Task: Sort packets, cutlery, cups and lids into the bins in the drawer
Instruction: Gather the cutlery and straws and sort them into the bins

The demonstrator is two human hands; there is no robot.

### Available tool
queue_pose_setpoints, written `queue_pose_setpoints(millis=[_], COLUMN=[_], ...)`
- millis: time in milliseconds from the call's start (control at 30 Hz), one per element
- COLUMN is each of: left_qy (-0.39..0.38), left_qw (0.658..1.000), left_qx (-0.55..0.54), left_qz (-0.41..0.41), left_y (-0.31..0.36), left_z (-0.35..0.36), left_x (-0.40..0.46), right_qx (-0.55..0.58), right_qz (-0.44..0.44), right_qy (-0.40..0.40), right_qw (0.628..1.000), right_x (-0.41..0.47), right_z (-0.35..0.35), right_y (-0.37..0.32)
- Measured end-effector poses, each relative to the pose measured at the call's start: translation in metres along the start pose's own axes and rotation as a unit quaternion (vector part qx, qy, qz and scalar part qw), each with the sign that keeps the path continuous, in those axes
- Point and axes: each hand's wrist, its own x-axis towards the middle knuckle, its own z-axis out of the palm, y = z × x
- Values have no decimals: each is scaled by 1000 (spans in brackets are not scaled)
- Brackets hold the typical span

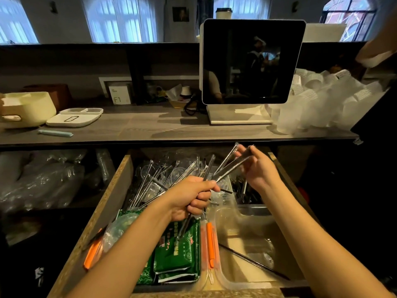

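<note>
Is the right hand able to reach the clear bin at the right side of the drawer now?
Probably yes. The clear bin lies open just below the right hand with nothing over it, but its fingers pinch wrapped cutlery, which the left hand also grips.

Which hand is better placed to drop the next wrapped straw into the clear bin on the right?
Right. The right hand pinches a few wrapped straws above the drawer's right side, nearer the clear bin. The left hand is clenched around the main bundle.

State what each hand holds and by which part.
The left hand grips a fanned bundle of clear-wrapped black straws near their lower ends; the right hand pinches one straw's upper end.
</note>
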Motion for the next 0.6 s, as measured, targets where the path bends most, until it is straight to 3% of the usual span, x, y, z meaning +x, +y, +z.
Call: queue_pose_setpoints(millis=[133,200,267,367,467,600], left_qy=[6,18,38,78,70,45], left_qw=[998,991,982,970,948,911], left_qx=[-60,-119,-168,-195,-270,-365], left_qz=[29,55,80,119,150,187], left_y=[-5,-8,-10,-9,-9,-9], left_z=[-14,-15,-12,-7,-6,-5], left_x=[5,9,11,11,9,6], right_qx=[156,93,-74,-230,-243,-147], right_qz=[-85,-122,-129,-38,-14,-82], right_qy=[94,122,162,159,142,113], right_qw=[980,981,975,959,960,979], right_x=[13,20,27,32,32,23], right_z=[-28,-39,-41,-39,-38,-29], right_y=[-24,-26,-19,-3,3,-6])
